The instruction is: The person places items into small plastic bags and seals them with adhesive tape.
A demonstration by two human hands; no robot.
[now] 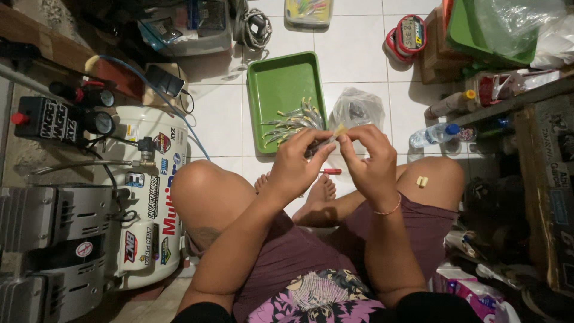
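Left hand [297, 160] pinches small grey-silver fish-shaped lure [318, 146]; right hand [369, 160] grips its pale yellow tip [339, 128]. Fitting step, judging. Finished lures in green plastic tray [272, 81]. Next: steady fine twist.

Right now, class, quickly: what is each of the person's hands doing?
Left hand: fingers closed, pinching a small slim fishing lure.
Right hand: fingers closed on the lure's yellowish tip, above the green tray.
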